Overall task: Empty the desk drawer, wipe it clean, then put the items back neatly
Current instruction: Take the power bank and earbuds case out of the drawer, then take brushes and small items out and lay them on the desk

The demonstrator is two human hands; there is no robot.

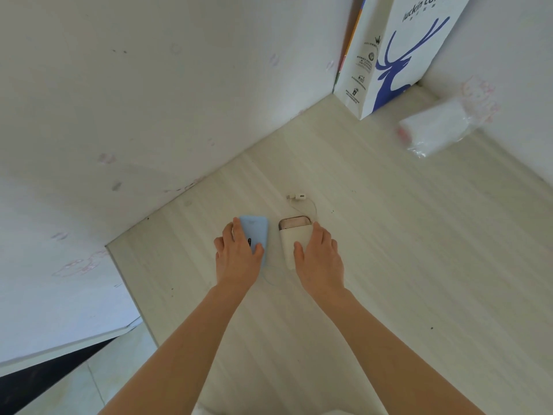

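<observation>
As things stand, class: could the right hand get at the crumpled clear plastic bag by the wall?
Probably yes: bare desk lies between the right hand and the crumpled clear plastic bag, but that hand holds the cream power bank.

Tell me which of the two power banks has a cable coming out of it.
The cream power bank under the right hand: a thin white cable loops from its top. The blue power bank shows none there.
</observation>
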